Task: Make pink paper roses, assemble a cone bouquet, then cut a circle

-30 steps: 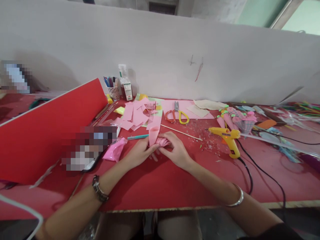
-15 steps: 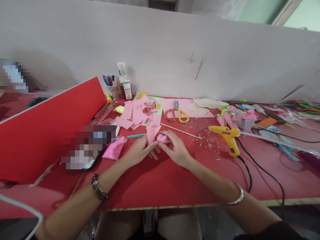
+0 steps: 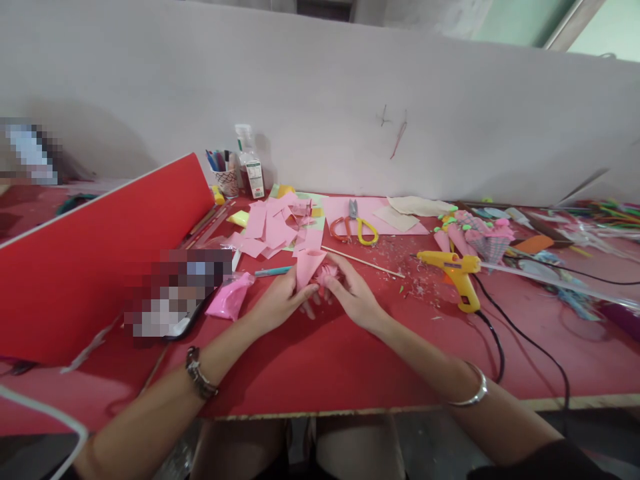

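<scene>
Pink paper cone [image 3: 307, 268]: held between the hands, over the table, with its wide mouth turned upward; its lower end is covered by fingers.
Left hand [image 3: 275, 301]: closed on the cone, the thumb pressed across its lower front.
Right hand [image 3: 361, 303]: narrowed, with ruffled pink paper [image 3: 328, 272] gripped between thumb and fingers, just beside the cone; whether the two pieces are joined cannot be told.
Turquoise pen [image 3: 273, 271]: laid just beyond the left hand, one end reaching toward its fingers.
Pink packet [image 3: 229, 298]: set down to the left of the left hand, near the forearm.
Pink paper pieces [image 3: 273, 230]: heaped beyond the left hand.
Wooden stick [image 3: 367, 263]: laid aslant just beyond the right hand.
Scissors [image 3: 353, 211]: placed farther beyond the right hand, with red and yellow handles spread.
Yellow glue gun [image 3: 465, 270]: laid well to the right of the right hand, its nozzle pointed left.
Decorated cones [image 3: 493, 245]: grouped beyond the glue gun, farther from the right hand.
Red table [image 3: 325, 373]: spread beneath both hands.
</scene>
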Action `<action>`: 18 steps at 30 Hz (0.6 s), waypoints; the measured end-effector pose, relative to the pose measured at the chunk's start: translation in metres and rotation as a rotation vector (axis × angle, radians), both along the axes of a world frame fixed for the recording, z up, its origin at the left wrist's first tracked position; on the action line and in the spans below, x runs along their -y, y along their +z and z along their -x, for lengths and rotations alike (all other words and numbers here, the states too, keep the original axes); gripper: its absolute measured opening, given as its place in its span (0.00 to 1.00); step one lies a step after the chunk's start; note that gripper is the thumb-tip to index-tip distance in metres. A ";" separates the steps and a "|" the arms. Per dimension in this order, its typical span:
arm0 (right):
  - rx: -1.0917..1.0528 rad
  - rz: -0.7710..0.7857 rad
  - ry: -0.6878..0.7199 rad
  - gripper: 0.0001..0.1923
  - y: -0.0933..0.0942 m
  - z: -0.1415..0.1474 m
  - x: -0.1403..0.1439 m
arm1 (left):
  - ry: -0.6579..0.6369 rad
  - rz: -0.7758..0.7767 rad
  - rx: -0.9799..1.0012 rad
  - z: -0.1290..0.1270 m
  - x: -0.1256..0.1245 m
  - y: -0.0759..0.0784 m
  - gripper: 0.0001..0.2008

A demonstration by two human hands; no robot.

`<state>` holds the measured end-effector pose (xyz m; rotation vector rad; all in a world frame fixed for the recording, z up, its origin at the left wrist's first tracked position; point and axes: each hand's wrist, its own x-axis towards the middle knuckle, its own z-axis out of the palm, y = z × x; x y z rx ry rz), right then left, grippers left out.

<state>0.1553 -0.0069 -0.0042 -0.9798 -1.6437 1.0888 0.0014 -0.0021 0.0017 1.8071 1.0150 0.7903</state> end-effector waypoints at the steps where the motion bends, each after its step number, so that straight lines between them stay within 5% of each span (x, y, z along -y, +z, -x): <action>1: -0.014 0.016 0.004 0.18 0.000 0.000 0.000 | 0.009 -0.005 -0.007 0.000 0.000 0.001 0.08; 18: -0.133 0.037 -0.082 0.14 0.005 0.002 0.000 | -0.017 -0.008 -0.036 -0.001 0.003 0.003 0.09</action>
